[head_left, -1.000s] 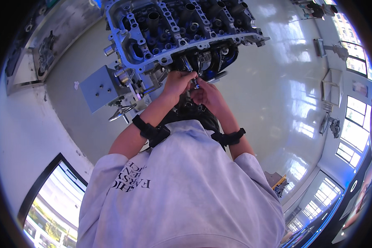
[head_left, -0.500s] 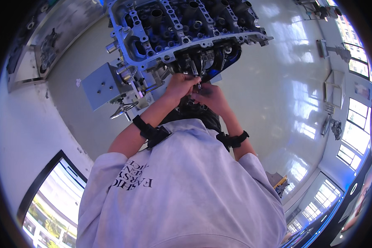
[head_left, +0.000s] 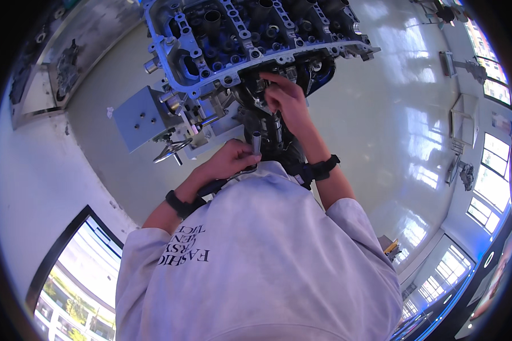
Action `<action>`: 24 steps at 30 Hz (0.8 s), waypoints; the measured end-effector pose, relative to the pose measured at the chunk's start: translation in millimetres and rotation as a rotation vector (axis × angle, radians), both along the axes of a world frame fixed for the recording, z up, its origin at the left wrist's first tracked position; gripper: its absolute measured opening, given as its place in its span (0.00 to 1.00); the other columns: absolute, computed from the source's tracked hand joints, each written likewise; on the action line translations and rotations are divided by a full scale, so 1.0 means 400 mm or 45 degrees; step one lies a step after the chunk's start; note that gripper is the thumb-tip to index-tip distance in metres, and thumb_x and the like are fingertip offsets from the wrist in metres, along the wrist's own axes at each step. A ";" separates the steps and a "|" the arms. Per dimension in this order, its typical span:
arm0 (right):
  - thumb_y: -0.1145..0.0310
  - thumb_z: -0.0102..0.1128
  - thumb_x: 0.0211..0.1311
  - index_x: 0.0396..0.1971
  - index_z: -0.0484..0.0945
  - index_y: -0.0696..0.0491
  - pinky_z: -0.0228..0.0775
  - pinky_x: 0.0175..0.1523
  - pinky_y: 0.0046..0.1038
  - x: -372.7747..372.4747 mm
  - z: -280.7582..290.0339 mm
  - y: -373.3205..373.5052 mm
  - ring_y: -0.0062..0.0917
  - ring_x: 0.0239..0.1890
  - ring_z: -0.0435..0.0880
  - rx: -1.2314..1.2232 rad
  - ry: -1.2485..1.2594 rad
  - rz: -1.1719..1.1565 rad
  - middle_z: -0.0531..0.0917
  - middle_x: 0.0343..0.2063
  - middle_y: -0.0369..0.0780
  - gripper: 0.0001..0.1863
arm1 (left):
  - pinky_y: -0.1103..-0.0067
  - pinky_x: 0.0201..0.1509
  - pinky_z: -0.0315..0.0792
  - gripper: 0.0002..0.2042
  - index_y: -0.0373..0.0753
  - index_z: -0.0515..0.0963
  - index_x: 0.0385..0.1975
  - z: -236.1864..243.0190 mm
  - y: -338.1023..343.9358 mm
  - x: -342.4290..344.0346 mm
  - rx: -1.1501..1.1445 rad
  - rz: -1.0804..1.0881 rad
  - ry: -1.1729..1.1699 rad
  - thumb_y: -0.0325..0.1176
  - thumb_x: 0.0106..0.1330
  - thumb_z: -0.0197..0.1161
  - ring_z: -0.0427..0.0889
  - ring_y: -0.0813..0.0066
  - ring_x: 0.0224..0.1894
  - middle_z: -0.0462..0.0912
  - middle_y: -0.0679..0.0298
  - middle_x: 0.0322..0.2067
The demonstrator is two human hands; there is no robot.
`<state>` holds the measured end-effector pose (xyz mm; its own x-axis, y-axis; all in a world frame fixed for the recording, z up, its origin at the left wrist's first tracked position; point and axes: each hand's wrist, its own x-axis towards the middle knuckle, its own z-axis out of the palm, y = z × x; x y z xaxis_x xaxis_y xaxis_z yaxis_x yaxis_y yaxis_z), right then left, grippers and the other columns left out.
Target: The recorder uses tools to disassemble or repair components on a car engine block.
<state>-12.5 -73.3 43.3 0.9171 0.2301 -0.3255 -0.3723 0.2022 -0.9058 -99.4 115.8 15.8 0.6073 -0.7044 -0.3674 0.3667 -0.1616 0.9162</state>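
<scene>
At my waist, my left hand (head_left: 228,159) is closed around a socket wrench (head_left: 256,143). The wrench's long silver socket points up past my thumb, and most of the handle is hidden by the hand and shirt. My right hand (head_left: 287,102) reaches to the near side of a metal engine (head_left: 227,73). Its index finger stretches into the dark recess below the engine's rim, apart from the thumb, while the other fingers are curled. No held thing shows in it. Where the index fingertip touches is too dark to make out.
Left of the engine stands a grey box (head_left: 141,118) on its stand, with a handwheel (head_left: 172,150) below it. Dark curved pipes (head_left: 318,77) hang under the engine's right side. A metal frame with parts (head_left: 57,85) stands by the left wall.
My hands, together below the engine before, have parted. The left has drawn down toward my waist with the socket wrench; the right has moved up to the engine's recess.
</scene>
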 end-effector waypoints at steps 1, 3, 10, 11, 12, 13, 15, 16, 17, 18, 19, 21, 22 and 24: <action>0.73 0.51 0.54 0.50 0.66 0.66 0.59 0.22 0.16 -0.001 -0.001 -0.002 0.15 0.17 0.69 0.001 0.000 0.001 0.73 0.16 0.35 0.22 | 0.85 0.29 0.65 0.08 0.31 0.75 0.31 -0.003 -0.003 -0.006 -0.010 -0.017 0.004 0.30 0.62 0.55 0.68 0.87 0.24 0.74 0.69 0.20; 0.73 0.50 0.55 0.51 0.64 0.65 0.59 0.21 0.16 -0.006 -0.002 -0.007 0.14 0.17 0.69 -0.060 0.043 -0.140 0.73 0.15 0.35 0.23 | 0.85 0.29 0.65 0.08 0.30 0.75 0.31 -0.009 -0.009 -0.014 -0.120 -0.024 -0.033 0.30 0.62 0.55 0.68 0.87 0.25 0.74 0.69 0.20; 0.73 0.50 0.55 0.53 0.64 0.62 0.60 0.21 0.16 -0.019 -0.011 0.003 0.15 0.17 0.70 0.154 0.247 -0.079 0.75 0.18 0.36 0.24 | 0.83 0.29 0.66 0.09 0.30 0.75 0.30 -0.020 -0.021 -0.014 -0.008 -0.112 -0.095 0.31 0.61 0.57 0.70 0.85 0.24 0.76 0.66 0.21; 0.73 0.50 0.55 0.54 0.64 0.62 0.61 0.22 0.17 -0.021 -0.012 0.004 0.15 0.18 0.70 0.039 0.164 -0.102 0.75 0.19 0.36 0.24 | 0.83 0.29 0.66 0.09 0.30 0.75 0.30 -0.022 -0.020 -0.015 -0.026 -0.150 -0.079 0.31 0.61 0.57 0.70 0.85 0.24 0.76 0.66 0.21; 0.72 0.51 0.55 0.54 0.63 0.61 0.62 0.23 0.17 -0.022 -0.012 0.003 0.16 0.19 0.71 -0.073 0.079 -0.140 0.76 0.19 0.36 0.24 | 0.83 0.29 0.67 0.09 0.30 0.75 0.30 -0.025 -0.019 -0.014 -0.059 -0.096 -0.037 0.31 0.61 0.57 0.70 0.85 0.24 0.76 0.65 0.21; 0.72 0.51 0.55 0.54 0.63 0.61 0.62 0.23 0.17 -0.023 -0.012 0.003 0.16 0.19 0.71 -0.071 0.085 -0.125 0.76 0.19 0.36 0.24 | 0.83 0.30 0.67 0.09 0.30 0.75 0.31 -0.027 -0.017 -0.015 -0.040 -0.030 0.015 0.31 0.61 0.57 0.71 0.85 0.24 0.76 0.65 0.21; 0.72 0.51 0.56 0.54 0.63 0.62 0.63 0.24 0.17 -0.022 -0.012 0.000 0.16 0.20 0.72 -0.016 0.081 0.126 0.76 0.20 0.36 0.24 | 0.83 0.30 0.67 0.09 0.30 0.75 0.31 -0.033 -0.011 -0.015 -0.079 -0.039 -0.003 0.31 0.61 0.57 0.71 0.85 0.24 0.76 0.65 0.21; 0.72 0.51 0.56 0.54 0.63 0.62 0.63 0.24 0.17 -0.021 -0.013 -0.001 0.16 0.20 0.72 -0.097 0.142 0.083 0.76 0.20 0.36 0.24 | 0.83 0.30 0.67 0.09 0.30 0.75 0.31 -0.036 -0.008 -0.014 -0.036 -0.019 -0.023 0.31 0.61 0.57 0.71 0.85 0.24 0.76 0.65 0.21; 0.72 0.51 0.56 0.54 0.63 0.61 0.63 0.24 0.17 -0.019 -0.014 -0.003 0.16 0.20 0.72 0.148 0.154 -0.051 0.76 0.20 0.36 0.25 | 0.83 0.30 0.67 0.09 0.30 0.75 0.31 -0.039 -0.004 -0.012 -0.069 -0.028 -0.031 0.31 0.61 0.57 0.71 0.85 0.24 0.76 0.65 0.21; 0.72 0.51 0.56 0.54 0.63 0.61 0.64 0.24 0.17 -0.019 -0.015 -0.003 0.16 0.20 0.72 0.386 0.184 -0.204 0.76 0.21 0.37 0.25 | 0.83 0.30 0.67 0.09 0.30 0.75 0.31 -0.041 0.000 -0.011 -0.016 -0.069 -0.063 0.31 0.61 0.57 0.71 0.85 0.24 0.76 0.66 0.21; 0.72 0.51 0.56 0.54 0.63 0.61 0.64 0.24 0.17 -0.018 -0.017 -0.003 0.16 0.20 0.72 0.395 0.169 -0.173 0.76 0.21 0.37 0.25 | 0.83 0.29 0.66 0.09 0.30 0.75 0.31 -0.043 0.002 -0.012 0.101 -0.067 -0.099 0.31 0.61 0.57 0.70 0.85 0.24 0.76 0.66 0.21; 0.72 0.51 0.56 0.55 0.63 0.60 0.65 0.25 0.17 -0.019 -0.021 0.000 0.16 0.20 0.73 -0.084 0.155 -0.010 0.77 0.22 0.38 0.25 | 0.83 0.28 0.66 0.09 0.30 0.75 0.31 -0.043 0.006 -0.014 -0.026 -0.027 -0.051 0.31 0.61 0.57 0.70 0.85 0.24 0.75 0.66 0.20; 0.72 0.51 0.56 0.55 0.63 0.60 0.65 0.25 0.17 -0.021 -0.023 0.002 0.16 0.20 0.73 -0.082 0.166 -0.016 0.77 0.22 0.38 0.25 | 0.83 0.28 0.65 0.09 0.30 0.75 0.30 -0.043 0.006 -0.016 -0.063 0.034 -0.002 0.32 0.61 0.57 0.69 0.85 0.23 0.75 0.66 0.20; 0.72 0.52 0.56 0.55 0.63 0.59 0.66 0.25 0.18 -0.024 -0.030 0.010 0.17 0.21 0.74 0.001 0.102 0.034 0.77 0.23 0.38 0.25 | 0.83 0.27 0.65 0.09 0.30 0.75 0.30 -0.043 0.008 -0.016 -0.058 0.006 -0.026 0.32 0.61 0.57 0.69 0.85 0.23 0.75 0.66 0.19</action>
